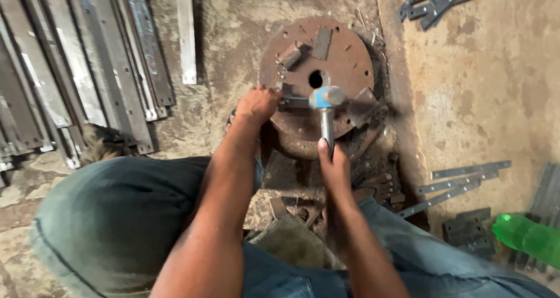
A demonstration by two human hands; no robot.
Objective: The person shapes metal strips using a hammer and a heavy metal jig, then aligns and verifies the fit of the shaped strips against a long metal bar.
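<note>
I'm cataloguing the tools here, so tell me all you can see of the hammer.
The hammer has a grey metal head with a bluish tint and a shiny metal handle. The right hand grips the handle low down. The head sits over the rusty round plate, near its centre hole, beside a small piece held by the left hand.

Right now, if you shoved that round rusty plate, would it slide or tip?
Probably neither. The plate looks like thick, rusted steel, so likely heavy and stiff. It lies flat on a base, and the left hand rests at its edge, so tipping seems unlikely.

Rusty rough metal disc [344, 59], smooth steel hammer [326, 100], possibly painted head.
</note>
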